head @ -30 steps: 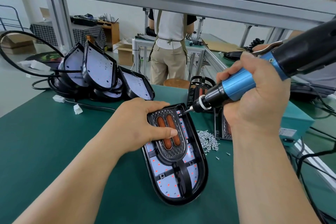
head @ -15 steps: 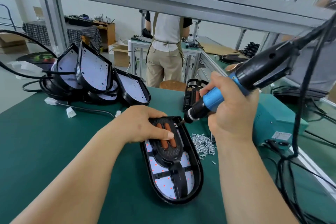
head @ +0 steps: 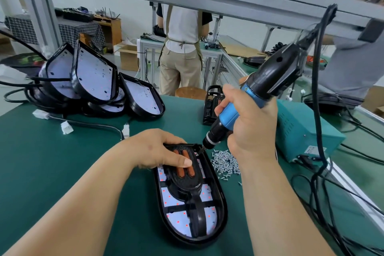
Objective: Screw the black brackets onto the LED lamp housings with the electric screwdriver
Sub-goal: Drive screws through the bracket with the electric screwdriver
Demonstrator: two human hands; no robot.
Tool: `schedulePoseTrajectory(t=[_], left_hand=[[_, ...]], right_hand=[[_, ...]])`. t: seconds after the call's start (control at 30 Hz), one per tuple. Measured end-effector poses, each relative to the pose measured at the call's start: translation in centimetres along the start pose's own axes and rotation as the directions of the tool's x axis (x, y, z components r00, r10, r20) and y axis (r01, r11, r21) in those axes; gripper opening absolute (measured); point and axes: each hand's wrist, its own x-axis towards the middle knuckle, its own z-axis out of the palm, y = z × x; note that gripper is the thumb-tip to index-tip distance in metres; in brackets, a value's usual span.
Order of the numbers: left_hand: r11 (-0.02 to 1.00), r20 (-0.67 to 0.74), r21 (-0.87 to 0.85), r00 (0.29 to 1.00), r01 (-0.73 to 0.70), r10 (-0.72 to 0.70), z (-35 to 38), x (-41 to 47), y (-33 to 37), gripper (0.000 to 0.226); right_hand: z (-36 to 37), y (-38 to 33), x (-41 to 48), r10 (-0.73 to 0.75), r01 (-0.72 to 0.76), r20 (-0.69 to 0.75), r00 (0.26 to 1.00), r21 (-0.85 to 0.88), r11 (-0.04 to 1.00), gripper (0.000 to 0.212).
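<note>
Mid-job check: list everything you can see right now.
LED lamp housing: one, black with white board, mat centre.
black bracket: one, black, on that housing.
electric screwdriver: one, blue and black, tip at the bracket's far edge.
screws: a pile, silver, right of the housing.
other housings: several, black and white, stacked far left.
connectors: three, white, left on mat.
power box: one, teal, far right.
mat: one, green, under everything.
person: one, white top, behind the bench.
left hand: grips the housing's far end, thumb on bracket.
right hand: grips the screwdriver.
</note>
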Motion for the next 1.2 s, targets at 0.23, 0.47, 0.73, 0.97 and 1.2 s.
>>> schedulePoseTrajectory(t=[0.23, 0.47, 0.73, 0.97, 1.2], left_hand=[[0.997, -0.017, 0.064, 0.999, 0.034, -0.033, 0.0, 0.2, 0.1, 0.033], [0.998, -0.003, 0.062, 1.000, 0.014, -0.014, 0.1, 0.1, -0.1, 0.021], [0.999, -0.006, 0.043, 1.000, -0.007, 0.007, 0.0, 0.1, 0.0, 0.026], [0.998, -0.054, 0.061, 0.998, 0.013, -0.010, 0.0, 0.3, -0.2, 0.023], [0.998, -0.046, 0.055, 0.999, 0.025, -0.023, 0.1, 0.1, 0.0, 0.020]], right_hand=[[1.7, -0.2, -1.3, -0.087, 0.111, 0.196, 0.977, -0.111, 0.988, 0.021], [1.4, -0.2, -1.1, -0.068, 0.088, 0.159, 0.985, -0.121, 0.989, 0.019], [1.1, 0.1, -1.0, -0.074, 0.092, 0.138, 0.988, -0.126, 0.988, 0.021], [0.8, 0.0, -0.8, -0.065, 0.075, 0.103, 0.993, -0.098, 0.992, 0.021], [0.7, 0.1, -0.7, -0.076, 0.084, 0.097, 0.992, -0.081, 0.993, 0.021]])
